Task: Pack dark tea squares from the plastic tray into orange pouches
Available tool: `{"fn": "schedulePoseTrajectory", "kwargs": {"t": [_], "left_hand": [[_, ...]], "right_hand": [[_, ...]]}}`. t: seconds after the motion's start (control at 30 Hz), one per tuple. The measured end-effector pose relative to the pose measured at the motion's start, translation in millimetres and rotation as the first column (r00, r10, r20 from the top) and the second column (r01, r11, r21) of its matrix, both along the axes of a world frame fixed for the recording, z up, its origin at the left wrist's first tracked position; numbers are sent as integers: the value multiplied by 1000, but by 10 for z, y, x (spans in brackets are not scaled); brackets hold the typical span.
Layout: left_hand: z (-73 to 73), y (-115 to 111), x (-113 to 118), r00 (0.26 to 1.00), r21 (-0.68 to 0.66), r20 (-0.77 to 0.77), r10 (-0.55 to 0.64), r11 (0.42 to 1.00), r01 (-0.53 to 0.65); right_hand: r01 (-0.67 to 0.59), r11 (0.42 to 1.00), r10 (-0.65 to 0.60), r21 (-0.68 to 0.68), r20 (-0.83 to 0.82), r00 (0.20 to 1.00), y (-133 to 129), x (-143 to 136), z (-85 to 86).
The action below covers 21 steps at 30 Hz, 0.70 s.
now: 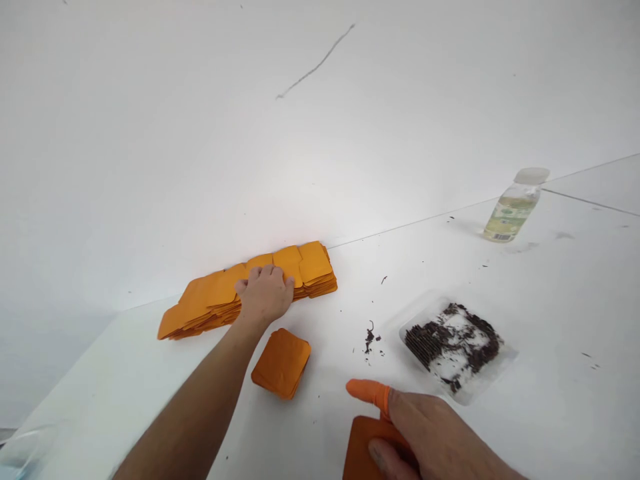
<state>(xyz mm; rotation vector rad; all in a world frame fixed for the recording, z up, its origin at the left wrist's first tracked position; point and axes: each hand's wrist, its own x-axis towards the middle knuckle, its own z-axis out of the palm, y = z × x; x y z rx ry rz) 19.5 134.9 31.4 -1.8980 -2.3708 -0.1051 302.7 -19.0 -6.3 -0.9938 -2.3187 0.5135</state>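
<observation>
A long row of orange paper envelopes (210, 297), stacked and overlapping, lies along the wall side of the table. My left hand (266, 295) is closed over the middle of the row, fingers bent onto the envelopes and fingertips partly hidden. Nearer to me sits a small separate pile of orange envelopes (283, 363). At the bottom, my right hand (420, 427) pinches an orange envelope (361, 448), its thumb lying on top. An orange finger cot (367, 391) covers the outstretched index finger of that hand. The lower part of the held envelope is cut off by the frame.
Right of centre stands a clear shallow tray (467, 393) holding dark brown strips and white patches. Dark crumbs (370, 339) lie beside it. A capped, labelled bottle (511, 210) of yellowish liquid stands farther back. Clear plastic (27, 453) shows at bottom left.
</observation>
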Motion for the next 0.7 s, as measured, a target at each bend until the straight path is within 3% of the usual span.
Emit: {"fn": "schedulePoseTrajectory", "kwargs": {"t": [0.13,0.27,0.4,0.53,0.7], "left_hand": [[60,9,-133,998,117,42,53,991,-58],[280,-97,-657,982,205,117,146,964,-168],[429,-272,-1148,964,125,161,212,965,-233],[330,-361,-1290,971,-2,167,174,984,-176],[173,-363,-1267,982,-3,123,142,990,-142]], "right_hand": [[5,999,-6,-46,-30,1000,39,14,-1],[35,998,-39,-49,-85,996,26,25,-20],[0,1000,-2,-22,-71,997,0,17,-33],[-33,998,30,-44,-74,997,-6,-6,-35],[-7,996,0,-89,-81,997,11,-36,-42]]}}
